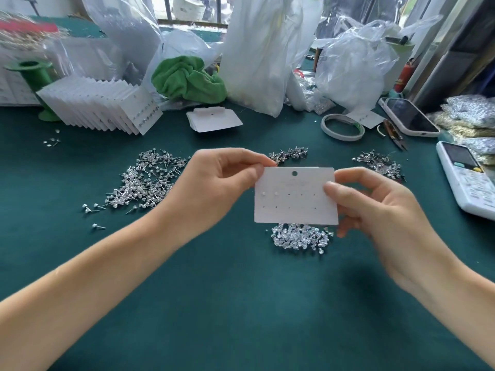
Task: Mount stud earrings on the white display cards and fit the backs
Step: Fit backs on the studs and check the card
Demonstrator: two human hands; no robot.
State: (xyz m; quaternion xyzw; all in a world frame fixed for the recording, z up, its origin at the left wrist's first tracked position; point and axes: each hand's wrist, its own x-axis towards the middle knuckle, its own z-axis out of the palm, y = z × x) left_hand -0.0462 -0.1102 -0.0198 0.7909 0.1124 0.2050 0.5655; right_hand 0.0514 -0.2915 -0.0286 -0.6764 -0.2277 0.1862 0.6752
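Both hands pinch card edges.

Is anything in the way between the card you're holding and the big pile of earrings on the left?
Nothing visible is. The card, held by the left hand and right hand, is in the air, and only bare green table lies toward the earring pile.

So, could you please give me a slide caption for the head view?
Both hands, left and right, hold a white display card with two studs mounted, above clear backs.
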